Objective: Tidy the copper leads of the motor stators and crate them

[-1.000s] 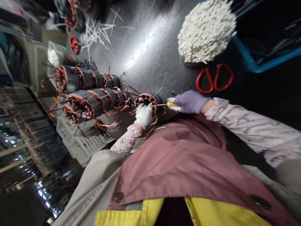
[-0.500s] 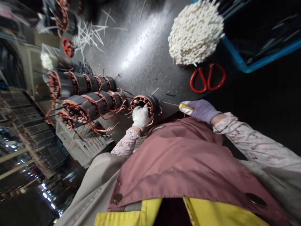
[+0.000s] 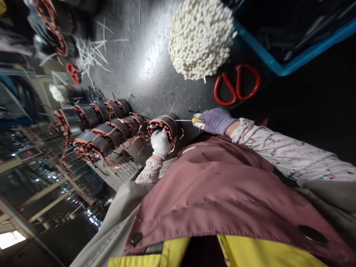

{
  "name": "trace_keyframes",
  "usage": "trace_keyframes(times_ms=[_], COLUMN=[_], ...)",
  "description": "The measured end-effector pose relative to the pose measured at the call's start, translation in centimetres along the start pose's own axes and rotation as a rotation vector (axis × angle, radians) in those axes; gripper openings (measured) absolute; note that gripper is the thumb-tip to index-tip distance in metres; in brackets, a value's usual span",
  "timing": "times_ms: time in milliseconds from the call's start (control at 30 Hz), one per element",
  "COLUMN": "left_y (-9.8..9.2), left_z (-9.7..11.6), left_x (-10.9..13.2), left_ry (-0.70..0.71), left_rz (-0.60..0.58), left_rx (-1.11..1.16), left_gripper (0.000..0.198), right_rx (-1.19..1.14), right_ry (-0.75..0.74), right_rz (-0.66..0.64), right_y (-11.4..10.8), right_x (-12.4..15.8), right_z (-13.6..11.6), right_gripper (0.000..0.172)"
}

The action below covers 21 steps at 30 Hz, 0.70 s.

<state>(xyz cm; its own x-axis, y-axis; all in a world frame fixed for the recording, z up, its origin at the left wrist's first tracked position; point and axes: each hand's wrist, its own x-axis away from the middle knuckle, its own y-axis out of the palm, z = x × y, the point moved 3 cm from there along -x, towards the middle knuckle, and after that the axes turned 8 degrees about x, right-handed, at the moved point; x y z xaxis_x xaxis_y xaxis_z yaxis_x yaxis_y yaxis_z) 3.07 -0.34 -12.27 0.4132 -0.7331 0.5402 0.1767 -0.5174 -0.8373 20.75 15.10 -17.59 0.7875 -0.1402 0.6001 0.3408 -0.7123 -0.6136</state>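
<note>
My left hand [image 3: 161, 144], in a white glove, grips a motor stator [image 3: 171, 124] that lies on its side on the grey table [image 3: 150, 87]. The fingers reach into the bore among the copper windings, so their tips are hidden. In a purple glove with pale fingertips, my right hand [image 3: 217, 121] is closed round the yellow handle of a thin-shafted tool [image 3: 197, 120]. The shaft points left and its end meets the stator's right side in the picture; whether it touches is unclear. A thin pale strip [image 3: 172, 107] sticks up by the stator.
Several stators [image 3: 104, 136] with copper leads lie in two rows at left. Beyond my right hand are red-handled scissors [image 3: 237, 87], a bundle of white sticks or tubes [image 3: 201, 39] and a blue crate [image 3: 283, 69]. Loose white strips [image 3: 91, 55] and smaller red-handled scissors [image 3: 73, 72] lie farther back.
My right hand has moved left with the tool, bringing its shaft from a gap away up to the stator. My left hand keeps its hold. The view has shifted somewhat.
</note>
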Motion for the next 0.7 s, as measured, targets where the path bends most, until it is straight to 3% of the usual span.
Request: trace_keyframes(times_ms=[467, 700], left_y=[0.8, 1.2], left_z=[-0.2, -0.5], left_x=[0.4, 0.5], left_ry=[0.13, 0.165], left_rz=[-0.051, -0.07], left_rx=[0.095, 0.101], left_gripper=[0.044, 0.046], right_rx=[0.087, 0.02], right_ry=[-0.047, 0.017], right_rz=[-0.084, -0.106], right_y=[-2.4, -1.3], right_x=[-0.8, -0.4], right_z=[-1.0, -0.1], right_gripper=[0.052, 0.054])
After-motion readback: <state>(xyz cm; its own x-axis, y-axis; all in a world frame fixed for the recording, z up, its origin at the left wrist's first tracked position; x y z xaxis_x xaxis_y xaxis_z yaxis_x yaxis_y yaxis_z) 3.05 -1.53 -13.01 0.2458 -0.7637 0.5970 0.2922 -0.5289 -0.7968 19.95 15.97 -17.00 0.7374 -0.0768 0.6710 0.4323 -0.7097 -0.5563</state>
